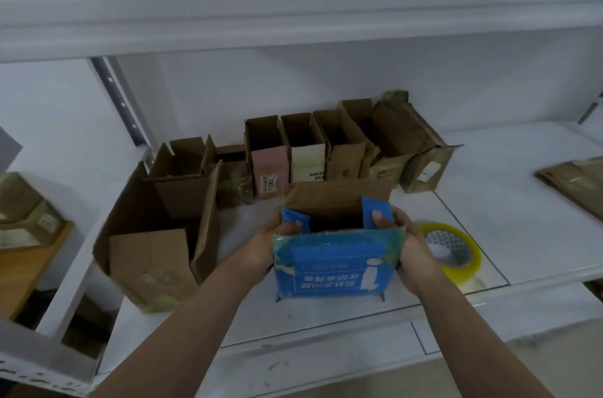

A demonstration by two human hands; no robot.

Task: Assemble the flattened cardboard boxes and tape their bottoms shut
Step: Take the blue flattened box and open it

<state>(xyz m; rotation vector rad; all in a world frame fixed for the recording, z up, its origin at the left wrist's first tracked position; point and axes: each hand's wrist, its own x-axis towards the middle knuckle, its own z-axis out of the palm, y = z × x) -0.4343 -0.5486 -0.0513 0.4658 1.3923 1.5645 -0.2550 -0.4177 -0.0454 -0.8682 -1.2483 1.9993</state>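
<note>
Blue box (336, 264), printed in white characters and already opened into shape, is recorded in the head view standing on the white shelf (522, 202), at its front and roughly central. It is held from both sides. The left hand (264, 244) is curled round the left wall, its fingers mostly hidden behind the cardboard; the right hand (408, 244) is wrapped round the right wall, with the thumb pressed onto the blue side flap (377, 211). Both grips are judged closed on the box. The top flaps stand open and a brown inner flap (336, 198) rises at the back.

The step in hand is judged to be the squaring-up or setting-down of an assembled box. Whether its bottom is taped cannot be told, since the underside is hidden. If not, the tape roll (452, 254), lying just beside the right hand, would be called for next, with the box turned over.

A row of erected boxes (326, 153) is noted along the back wall, a large brown box (153, 234) to the left, and flattened boxes (574, 185) cut off at the right edge. Label print is too blurred to read.
</note>
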